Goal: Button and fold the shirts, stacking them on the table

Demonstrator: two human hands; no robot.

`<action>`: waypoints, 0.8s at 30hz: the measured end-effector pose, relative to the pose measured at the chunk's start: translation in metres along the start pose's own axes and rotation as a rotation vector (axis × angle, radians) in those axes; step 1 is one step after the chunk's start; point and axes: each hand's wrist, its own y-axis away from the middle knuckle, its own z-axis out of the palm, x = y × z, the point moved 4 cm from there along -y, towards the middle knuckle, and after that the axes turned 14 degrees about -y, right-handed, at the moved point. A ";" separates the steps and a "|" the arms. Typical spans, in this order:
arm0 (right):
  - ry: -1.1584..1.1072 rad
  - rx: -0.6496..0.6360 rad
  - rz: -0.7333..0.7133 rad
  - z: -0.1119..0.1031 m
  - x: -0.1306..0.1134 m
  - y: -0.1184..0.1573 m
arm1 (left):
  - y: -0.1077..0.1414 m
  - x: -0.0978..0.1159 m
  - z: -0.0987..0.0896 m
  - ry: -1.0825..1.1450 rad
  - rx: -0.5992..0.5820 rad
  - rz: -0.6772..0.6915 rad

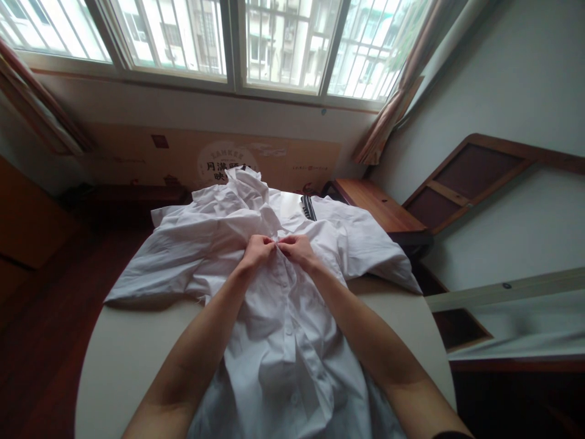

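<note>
A white button-up shirt (269, 329) is spread front side up, its sleeves reaching out to the left and right. My left hand (260, 249) pinches the front opening below the collar, thumb and fingers pressed together on the fabric. Close against it, my right hand (296, 249) grips the opposite edge of the opening in the same way. The fingertips of both hands nearly meet; whether a button lies between them cannot be made out. Buttons run down the placket towards me. A dark striped label or trim (308, 208) shows near the collar.
Under the shirt is a round pale table (123, 360). Beyond it stand a wooden bench or desk (381, 207) at the right and a printed cardboard panel (297, 152) below the barred windows (283, 42). A curtain (388, 116) hangs at the right.
</note>
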 end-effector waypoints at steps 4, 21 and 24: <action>0.309 0.078 -0.212 0.004 -0.008 0.004 | 0.000 0.000 -0.001 -0.031 -0.003 0.008; 0.367 0.218 -0.373 0.012 -0.002 0.023 | 0.011 0.015 -0.002 -0.206 0.175 0.040; 0.380 0.225 -0.395 0.013 -0.002 0.024 | 0.013 0.017 -0.002 -0.203 0.212 0.030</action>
